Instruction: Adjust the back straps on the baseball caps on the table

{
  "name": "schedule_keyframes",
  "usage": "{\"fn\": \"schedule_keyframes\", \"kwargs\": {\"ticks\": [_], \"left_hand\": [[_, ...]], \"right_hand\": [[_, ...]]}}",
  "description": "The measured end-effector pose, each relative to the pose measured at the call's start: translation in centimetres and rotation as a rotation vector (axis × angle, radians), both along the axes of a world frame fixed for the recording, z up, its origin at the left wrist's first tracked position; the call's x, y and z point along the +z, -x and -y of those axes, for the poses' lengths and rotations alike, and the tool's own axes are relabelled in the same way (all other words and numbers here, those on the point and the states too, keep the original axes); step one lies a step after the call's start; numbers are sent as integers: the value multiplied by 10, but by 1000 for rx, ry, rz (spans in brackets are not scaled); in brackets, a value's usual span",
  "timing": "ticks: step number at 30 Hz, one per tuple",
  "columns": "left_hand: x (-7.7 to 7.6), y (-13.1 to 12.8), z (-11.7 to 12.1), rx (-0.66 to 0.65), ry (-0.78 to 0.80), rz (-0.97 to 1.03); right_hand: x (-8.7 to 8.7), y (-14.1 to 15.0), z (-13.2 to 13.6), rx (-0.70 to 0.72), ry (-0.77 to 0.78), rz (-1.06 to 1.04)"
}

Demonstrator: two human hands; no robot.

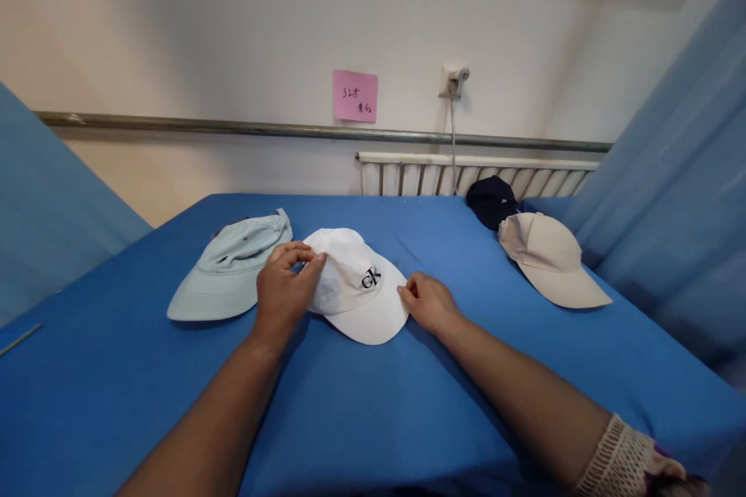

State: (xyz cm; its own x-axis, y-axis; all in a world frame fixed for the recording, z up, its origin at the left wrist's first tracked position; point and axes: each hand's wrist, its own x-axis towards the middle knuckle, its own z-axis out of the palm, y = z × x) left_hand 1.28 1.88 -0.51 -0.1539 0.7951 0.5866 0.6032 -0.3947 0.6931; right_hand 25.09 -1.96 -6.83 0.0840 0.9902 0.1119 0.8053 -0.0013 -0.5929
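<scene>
White cotton-looking baseball cap with a black monogram on its front (343,276) — that is what I have between my two hands, on the table spread with smooth blue cloth (361,419). My left hand (287,279) is at the crown's left side, thumb and forefinger nearly closed on a bit of the fabric, the other fingers curled. My right hand (428,301) is at the opposite side, fingers bent in, thumb and fingertips pinching the outer edge of the white brim, which points toward me and to the right. Just beyond my left hand, on its outer side, I see a pale mint-green cap with a curved brim (230,268). Well apart from my right hand, farther to the right, sits a beige cap with a broad brim (551,256) — and right behind it, a dark navy cap (491,202) near the white ribbed radiator (413,177).
</scene>
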Motion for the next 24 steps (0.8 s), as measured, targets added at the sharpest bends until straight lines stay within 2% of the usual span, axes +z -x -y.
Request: {"fn": "schedule_keyframes", "kwargs": {"ticks": [2,4,6,9,11,13,20,24], "left_hand": [[-1,3,-1,-17,6,10],[-4,7,-2,-22,9,2],[-6,9,-3,-12,6,-6],[-7,12,-6,13,-6,-14],[-7,12,-8,34,-17,-24],[-8,13,-9,61,-42,-34],[-10,15,-8,109,-59,-48],[-11,16,-8,113,-53,-45]], "right_hand": [[3,0,4,-31,-3,-9],[4,-2,7,-69,39,-108],[5,-3,8,-111,154,-313],[8,-3,8,-144,339,-742],[9,-1,9,-103,418,-993],[10,1,10,-49,461,-1135],[10,-3,12,3,609,-1085],[14,-5,16,120,741,-1022]]}}
